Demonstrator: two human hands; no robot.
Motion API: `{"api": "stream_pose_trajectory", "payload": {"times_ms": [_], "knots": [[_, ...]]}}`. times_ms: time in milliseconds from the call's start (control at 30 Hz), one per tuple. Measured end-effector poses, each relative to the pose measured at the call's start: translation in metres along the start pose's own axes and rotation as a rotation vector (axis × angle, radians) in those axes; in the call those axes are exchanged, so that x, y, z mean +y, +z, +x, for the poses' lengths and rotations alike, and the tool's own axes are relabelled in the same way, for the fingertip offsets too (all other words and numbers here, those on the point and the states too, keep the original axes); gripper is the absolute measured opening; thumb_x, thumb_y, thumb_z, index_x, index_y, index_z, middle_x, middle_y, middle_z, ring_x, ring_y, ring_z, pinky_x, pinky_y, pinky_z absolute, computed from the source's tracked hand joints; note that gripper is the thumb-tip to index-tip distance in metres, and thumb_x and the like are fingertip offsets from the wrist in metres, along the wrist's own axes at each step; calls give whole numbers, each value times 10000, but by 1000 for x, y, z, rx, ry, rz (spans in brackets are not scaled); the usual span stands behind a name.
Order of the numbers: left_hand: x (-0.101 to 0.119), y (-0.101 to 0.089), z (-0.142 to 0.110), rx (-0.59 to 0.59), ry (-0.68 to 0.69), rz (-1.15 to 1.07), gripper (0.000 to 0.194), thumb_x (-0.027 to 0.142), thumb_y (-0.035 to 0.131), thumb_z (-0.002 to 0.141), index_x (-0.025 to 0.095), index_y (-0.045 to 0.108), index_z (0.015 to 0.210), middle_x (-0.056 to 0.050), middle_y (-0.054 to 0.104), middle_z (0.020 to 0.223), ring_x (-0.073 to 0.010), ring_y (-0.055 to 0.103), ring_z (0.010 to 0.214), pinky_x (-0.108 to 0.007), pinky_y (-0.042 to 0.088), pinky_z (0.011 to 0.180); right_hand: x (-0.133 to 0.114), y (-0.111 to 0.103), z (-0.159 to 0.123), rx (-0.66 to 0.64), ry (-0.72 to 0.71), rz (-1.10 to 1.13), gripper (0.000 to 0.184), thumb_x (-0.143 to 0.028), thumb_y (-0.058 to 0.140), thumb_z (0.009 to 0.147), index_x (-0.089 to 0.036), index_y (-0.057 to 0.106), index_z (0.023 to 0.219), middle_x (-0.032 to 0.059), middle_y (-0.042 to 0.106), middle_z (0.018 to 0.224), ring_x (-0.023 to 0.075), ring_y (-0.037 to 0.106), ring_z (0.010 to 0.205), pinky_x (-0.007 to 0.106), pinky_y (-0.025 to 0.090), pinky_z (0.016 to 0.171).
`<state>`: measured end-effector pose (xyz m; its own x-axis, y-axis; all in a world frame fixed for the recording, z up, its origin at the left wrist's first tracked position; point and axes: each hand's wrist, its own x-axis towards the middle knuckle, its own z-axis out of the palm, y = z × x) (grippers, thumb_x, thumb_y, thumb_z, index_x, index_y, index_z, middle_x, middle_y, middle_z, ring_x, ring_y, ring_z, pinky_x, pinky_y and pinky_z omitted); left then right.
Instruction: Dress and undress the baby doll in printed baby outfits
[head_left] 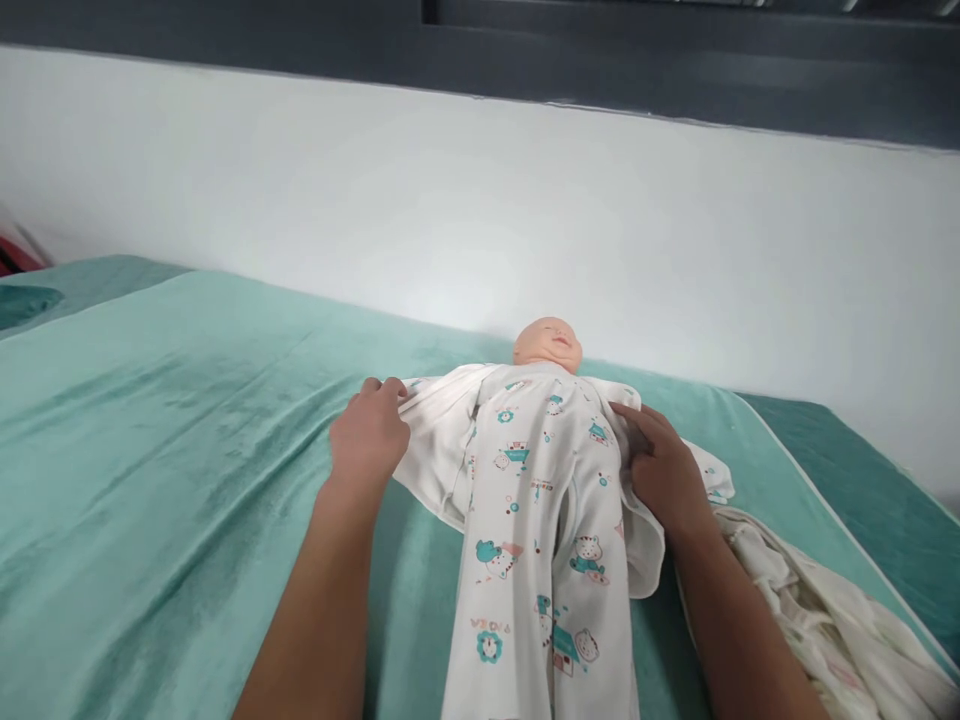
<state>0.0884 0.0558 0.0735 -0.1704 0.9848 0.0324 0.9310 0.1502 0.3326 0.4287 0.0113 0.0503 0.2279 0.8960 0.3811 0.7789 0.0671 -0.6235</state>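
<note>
A baby doll [547, 343] lies on its back, only its head showing past the clothing. White printed baby pants [517, 520], with teal and pink animal figures, lie along the front of its body. Under them spreads a white baby top [439, 425]. My left hand [370, 428] is closed in a pinch on the outer edge of the top, at the doll's side on the left. On the other side, my right hand [664, 465] rests against the clothing near the doll's shoulder. Its index finger is stretched out and its thumb stands apart. Its remaining fingers are partly hidden.
A crumpled pile of whitish cloth [832, 610] lies at the lower right, beside my right forearm. A wrinkled light green sheet [187, 450] covers the surface. Behind it stands a white wall [337, 190]. A red object [16, 258] shows at the far left edge.
</note>
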Motion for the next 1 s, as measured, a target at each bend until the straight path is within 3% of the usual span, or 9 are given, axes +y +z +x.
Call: {"api": "stream_pose_trajectory", "payload": {"times_ms": [267, 400, 500, 600, 733, 867, 1000], "knots": [[13, 11, 6, 176, 169, -78, 541, 4, 394, 818, 222, 570, 1280, -101, 590, 1343, -316, 550, 1219, -448, 499, 909, 30, -20, -3, 19, -16, -107, 651, -105, 431, 652, -173, 660, 1258, 119, 633, 1350, 287, 560, 1304, 465, 416, 1135], [25, 22, 7, 241, 395, -229, 432, 91, 415, 900, 203, 578, 1284, -93, 601, 1353, -281, 521, 1280, -432, 468, 1047, 43, -34, 0, 51, 99, -117, 605, -125, 479, 680, -205, 674, 1247, 124, 657, 1332, 332, 600, 1249, 525, 456, 1079], [36, 33, 7, 216, 579, -280, 413, 113, 412, 929, 206, 587, 1292, -75, 573, 1414, -238, 468, 1360, -405, 408, 1145, 31, -33, -4, 145, 141, -66, 504, -201, 517, 790, -245, 668, 1269, 98, 661, 1339, 324, 608, 1241, 533, 457, 1076], [45, 43, 7, 165, 685, -241, 425, 128, 383, 962, 217, 583, 1326, -41, 525, 1500, -224, 376, 1449, -415, 336, 1207, 7, -21, -9, 124, -63, -17, 426, -291, 511, 904, -268, 642, 1308, 71, 638, 1382, 279, 568, 1303, 495, 424, 1122], [50, 52, 11, 165, 620, -143, 462, 202, 364, 996, 250, 525, 1426, -26, 486, 1551, -255, 372, 1452, -478, 286, 1214, -11, 0, -3, -75, -326, -45, 438, -307, 419, 992, -294, 562, 1405, 58, 557, 1489, 245, 495, 1385, 522, 317, 1184], [47, 54, 15, 192, 519, -80, 496, 200, 374, 976, 319, 532, 1430, -14, 541, 1500, -251, 472, 1363, -494, 265, 1207, -5, 12, 12, -99, -366, -182, 495, -245, 402, 972, -271, 517, 1453, 73, 526, 1519, 269, 493, 1377, 539, 352, 1131], [42, 49, 16, 194, 423, -61, 502, 201, 364, 970, 363, 573, 1397, -6, 579, 1453, -253, 499, 1332, -479, 319, 1162, 6, 12, 27, -71, -335, -340, 535, -148, 413, 888, -235, 604, 1381, 63, 628, 1413, 300, 574, 1262, 506, 413, 1062]]}}
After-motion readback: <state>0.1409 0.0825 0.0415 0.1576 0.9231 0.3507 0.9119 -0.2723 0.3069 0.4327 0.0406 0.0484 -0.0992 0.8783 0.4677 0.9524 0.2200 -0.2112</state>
